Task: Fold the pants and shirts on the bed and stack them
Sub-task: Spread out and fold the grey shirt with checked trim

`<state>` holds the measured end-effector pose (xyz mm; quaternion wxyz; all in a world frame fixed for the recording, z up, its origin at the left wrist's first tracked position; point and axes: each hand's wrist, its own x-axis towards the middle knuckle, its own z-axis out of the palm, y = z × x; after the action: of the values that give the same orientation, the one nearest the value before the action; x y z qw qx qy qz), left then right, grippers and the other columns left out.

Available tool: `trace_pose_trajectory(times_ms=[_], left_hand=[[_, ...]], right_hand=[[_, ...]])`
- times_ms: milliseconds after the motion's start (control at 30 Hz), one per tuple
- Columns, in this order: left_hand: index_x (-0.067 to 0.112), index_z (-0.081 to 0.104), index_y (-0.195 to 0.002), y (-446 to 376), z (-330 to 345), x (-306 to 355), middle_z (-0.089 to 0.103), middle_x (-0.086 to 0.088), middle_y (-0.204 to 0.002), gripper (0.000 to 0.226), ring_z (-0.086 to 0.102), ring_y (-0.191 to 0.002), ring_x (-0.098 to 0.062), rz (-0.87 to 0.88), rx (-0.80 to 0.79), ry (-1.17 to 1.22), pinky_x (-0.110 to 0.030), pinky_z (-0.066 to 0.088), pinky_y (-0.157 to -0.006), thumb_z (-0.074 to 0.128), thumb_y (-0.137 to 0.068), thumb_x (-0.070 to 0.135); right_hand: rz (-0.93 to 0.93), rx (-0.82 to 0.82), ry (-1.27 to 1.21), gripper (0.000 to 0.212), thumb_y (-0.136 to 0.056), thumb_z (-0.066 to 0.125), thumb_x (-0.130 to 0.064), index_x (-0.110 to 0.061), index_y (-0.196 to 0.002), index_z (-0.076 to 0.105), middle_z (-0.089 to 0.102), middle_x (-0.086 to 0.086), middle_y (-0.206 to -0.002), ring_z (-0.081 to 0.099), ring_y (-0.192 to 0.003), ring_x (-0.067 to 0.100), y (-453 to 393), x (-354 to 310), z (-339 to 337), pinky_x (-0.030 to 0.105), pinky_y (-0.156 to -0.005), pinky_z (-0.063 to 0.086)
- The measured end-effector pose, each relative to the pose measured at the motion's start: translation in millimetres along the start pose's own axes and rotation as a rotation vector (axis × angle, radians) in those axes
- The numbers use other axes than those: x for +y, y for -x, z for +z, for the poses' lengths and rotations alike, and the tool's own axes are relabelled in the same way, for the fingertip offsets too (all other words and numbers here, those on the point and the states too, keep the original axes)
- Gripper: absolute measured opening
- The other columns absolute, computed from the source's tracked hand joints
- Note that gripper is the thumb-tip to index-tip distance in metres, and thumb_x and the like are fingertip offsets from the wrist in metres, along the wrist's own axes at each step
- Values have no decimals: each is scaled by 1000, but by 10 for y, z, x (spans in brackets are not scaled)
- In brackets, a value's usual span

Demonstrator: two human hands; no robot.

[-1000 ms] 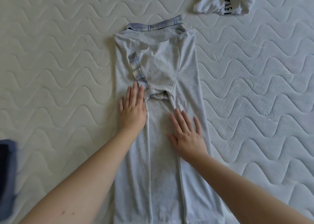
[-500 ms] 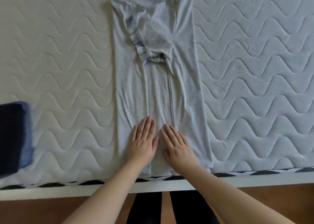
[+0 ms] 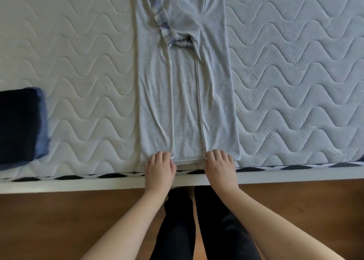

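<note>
Both hands have slid from mid-shirt to the near hem of the light-grey cotton shirt (image 3: 185,94): left hand (image 3: 160,168) and right hand (image 3: 220,167) each pinch it, ready to fold upward.

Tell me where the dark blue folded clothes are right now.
In the head view, the dark blue folded pile sits at the far left on the mattress near its front edge, apart from the grey shirt.

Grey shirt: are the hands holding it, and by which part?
Both hands grip the grey shirt at its bottom hem by the bed edge: left hand at the left corner, right hand at the right.
</note>
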<state>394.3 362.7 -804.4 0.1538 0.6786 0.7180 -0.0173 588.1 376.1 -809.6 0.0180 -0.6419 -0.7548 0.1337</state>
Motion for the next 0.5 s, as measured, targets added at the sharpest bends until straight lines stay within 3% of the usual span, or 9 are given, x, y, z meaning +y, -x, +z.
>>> trace_pose_trajectory(times_ms=[133,233,367,500], left_hand=[[13,67,-90,-70,10,28,60,-3,-80,10,57,-75,-25,118,76,-2,-38,47,-63,67,-81,14],[15,66,-89,-47,13,62,59,-2,-80,11,57,-74,-25,199,46,-58,-38,45,-64,72,-80,17],[19,68,-99,-26,2,-50,60,-2,-87,27,59,-80,-25,240,-38,-101,-40,47,-70,79,-75,22],[19,64,-109,23,-12,-310,59,-5,-102,39,58,-93,-27,301,-11,-146,-43,45,-81,78,-72,20]], right_hand=[[-93,66,-2,15,-75,74,-6,-13,-86,66,59,0,-76,56,-68,23,30,-74,78,36,-65,48],[-77,37,54,18,-77,73,-10,-14,-93,69,61,1,-82,58,-75,25,60,-151,88,37,-71,49],[-84,26,94,34,-72,62,0,-13,-103,69,63,4,-94,61,-92,29,117,-136,72,43,-88,48],[-62,-53,138,61,-70,62,2,-17,-128,62,58,9,-126,54,-121,32,169,55,20,53,-106,38]])
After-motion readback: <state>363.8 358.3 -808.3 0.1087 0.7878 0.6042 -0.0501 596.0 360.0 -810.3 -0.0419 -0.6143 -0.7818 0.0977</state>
